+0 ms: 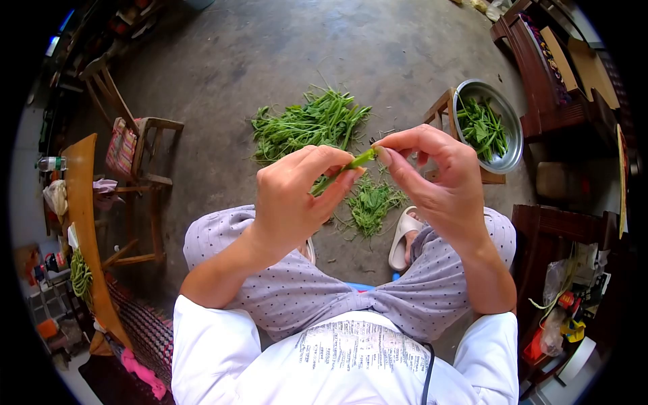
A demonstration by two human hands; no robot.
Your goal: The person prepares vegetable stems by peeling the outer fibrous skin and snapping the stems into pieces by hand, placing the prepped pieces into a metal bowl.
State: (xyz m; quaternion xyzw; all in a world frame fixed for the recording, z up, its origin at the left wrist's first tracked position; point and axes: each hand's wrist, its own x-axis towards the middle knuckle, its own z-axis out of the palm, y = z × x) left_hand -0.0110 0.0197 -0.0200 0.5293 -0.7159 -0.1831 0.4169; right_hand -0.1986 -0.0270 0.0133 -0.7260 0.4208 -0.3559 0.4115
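Your left fingers [332,156] grip a green stem [363,158]; your right fingers [406,139] pinch its tip. Loose greens [312,125] cover the floor [418,61] beyond.

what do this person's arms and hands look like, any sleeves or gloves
The left hand and right hand are bare, with no gloves or watch showing. The short, loose sleeves are plain white, part of a white shirt with dark print.

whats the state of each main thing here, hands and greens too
Green stem: raised, held in both hands
Left hand: pinching the stem
Right hand: pinching the stem's end
Large greens pile: loose on floor
Small greens pile: loose on floor
Metal basin: partly filled with greens
Wooden chair: upright, unoccupied
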